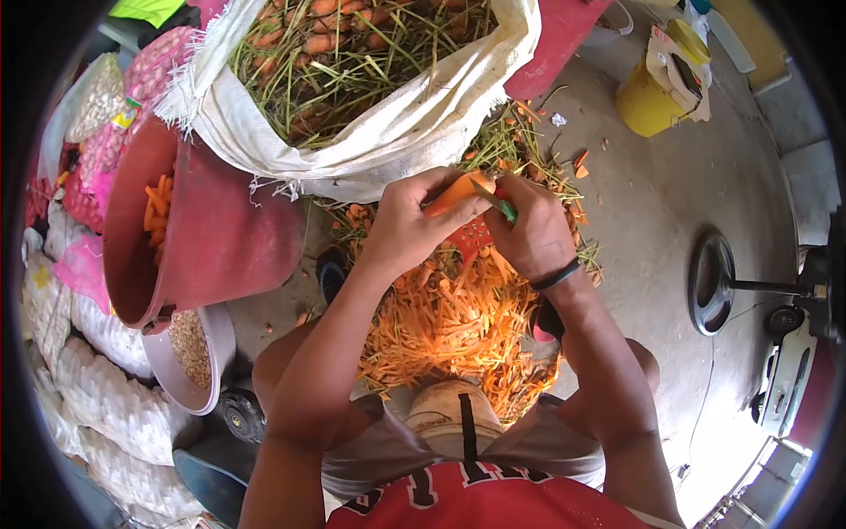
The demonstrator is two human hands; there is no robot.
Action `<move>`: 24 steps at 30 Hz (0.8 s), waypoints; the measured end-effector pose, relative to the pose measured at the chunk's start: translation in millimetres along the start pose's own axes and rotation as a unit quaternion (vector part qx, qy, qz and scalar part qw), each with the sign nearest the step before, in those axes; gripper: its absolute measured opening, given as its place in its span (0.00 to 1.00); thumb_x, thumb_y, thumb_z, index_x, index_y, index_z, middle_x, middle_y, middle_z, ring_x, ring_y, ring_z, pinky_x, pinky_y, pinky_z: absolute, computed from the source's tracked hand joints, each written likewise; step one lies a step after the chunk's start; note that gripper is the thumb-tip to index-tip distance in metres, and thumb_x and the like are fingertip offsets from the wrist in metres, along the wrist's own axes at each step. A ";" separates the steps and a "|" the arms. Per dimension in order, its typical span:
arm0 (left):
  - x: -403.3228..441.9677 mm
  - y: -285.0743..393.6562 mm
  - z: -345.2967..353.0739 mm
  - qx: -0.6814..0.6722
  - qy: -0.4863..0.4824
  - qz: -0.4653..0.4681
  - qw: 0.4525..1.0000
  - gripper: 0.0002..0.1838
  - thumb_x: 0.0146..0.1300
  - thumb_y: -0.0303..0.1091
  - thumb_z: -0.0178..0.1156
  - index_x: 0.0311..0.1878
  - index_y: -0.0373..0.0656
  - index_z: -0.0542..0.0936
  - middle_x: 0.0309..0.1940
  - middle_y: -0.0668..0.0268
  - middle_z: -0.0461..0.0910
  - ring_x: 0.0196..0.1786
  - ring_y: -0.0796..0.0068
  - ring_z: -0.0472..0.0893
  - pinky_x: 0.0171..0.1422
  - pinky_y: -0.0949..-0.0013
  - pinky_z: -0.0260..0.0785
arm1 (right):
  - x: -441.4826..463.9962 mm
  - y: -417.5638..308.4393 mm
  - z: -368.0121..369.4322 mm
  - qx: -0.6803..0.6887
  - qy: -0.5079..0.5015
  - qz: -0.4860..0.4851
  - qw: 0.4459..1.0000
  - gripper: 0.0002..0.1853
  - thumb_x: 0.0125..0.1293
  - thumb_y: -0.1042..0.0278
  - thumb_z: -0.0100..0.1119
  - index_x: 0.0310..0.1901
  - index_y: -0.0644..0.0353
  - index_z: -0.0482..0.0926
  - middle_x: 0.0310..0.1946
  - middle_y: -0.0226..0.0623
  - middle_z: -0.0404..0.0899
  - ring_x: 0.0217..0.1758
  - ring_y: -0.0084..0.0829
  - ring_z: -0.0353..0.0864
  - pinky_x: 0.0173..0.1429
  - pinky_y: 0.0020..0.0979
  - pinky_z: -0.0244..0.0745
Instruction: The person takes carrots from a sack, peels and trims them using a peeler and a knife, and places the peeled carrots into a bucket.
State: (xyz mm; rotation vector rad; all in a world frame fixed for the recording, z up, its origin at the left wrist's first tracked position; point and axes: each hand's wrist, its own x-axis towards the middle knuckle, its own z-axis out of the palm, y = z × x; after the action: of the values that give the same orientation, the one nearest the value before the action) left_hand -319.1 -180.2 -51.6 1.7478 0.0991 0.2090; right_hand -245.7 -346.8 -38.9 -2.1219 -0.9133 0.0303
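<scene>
My left hand point(421, 216) is closed around an orange carrot point(456, 193), thumb along its near side. Just right of it, my right hand point(532, 220) grips a small knife point(500, 204) with a green handle, its blade against the carrot's end. Below both hands lies a wide heap of orange peelings point(441, 326) mixed with green stalks, between my legs. A white woven sack point(379, 163) full of carrots with stalks stands open beyond my hands.
A red tub point(229, 220) with carrots inside tilts at the left, beside a pale basin point(225, 353) and stacked net bags point(115, 379). At the right are a yellow bucket point(643, 101) and a round black base point(710, 282). Scraps lie on the floor.
</scene>
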 end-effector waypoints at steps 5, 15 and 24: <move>-0.3 3.1 4.2 0.020 0.006 0.010 1.000 0.15 0.60 0.36 0.70 0.42 0.34 0.84 0.31 0.68 0.84 0.36 0.87 0.77 0.40 0.75 0.72 | -1.1 1.2 0.7 -0.018 -0.002 -0.010 1.000 0.09 0.55 0.74 0.63 0.35 0.66 0.75 0.31 0.50 0.79 0.34 0.52 0.81 0.38 0.45 0.76; -14.8 13.2 -3.9 -0.074 -0.068 -0.004 0.995 0.18 0.61 0.40 0.69 0.47 0.34 0.83 0.32 0.69 0.83 0.32 0.86 0.77 0.36 0.78 0.70 | 2.0 101.0 19.7 -0.218 -0.231 0.210 0.925 0.15 0.61 0.61 0.55 0.44 0.59 0.82 0.44 0.51 0.83 0.48 0.51 0.83 0.52 0.47 0.78; -0.9 68.0 -150.9 -0.685 0.186 0.212 0.671 0.31 0.67 0.52 0.56 0.62 0.35 0.70 0.45 0.57 0.78 0.45 0.66 0.78 0.42 0.67 0.75 | -14.2 65.8 27.2 -0.134 -0.309 0.103 0.936 0.17 0.62 0.55 0.58 0.43 0.61 0.78 0.37 0.53 0.83 0.45 0.54 0.81 0.51 0.47 0.76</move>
State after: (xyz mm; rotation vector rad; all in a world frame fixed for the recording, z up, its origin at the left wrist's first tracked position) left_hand -352.8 -47.4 41.3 0.1434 -0.1587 0.7565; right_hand -225.3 -364.4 -106.3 -2.5085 -1.0870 0.7578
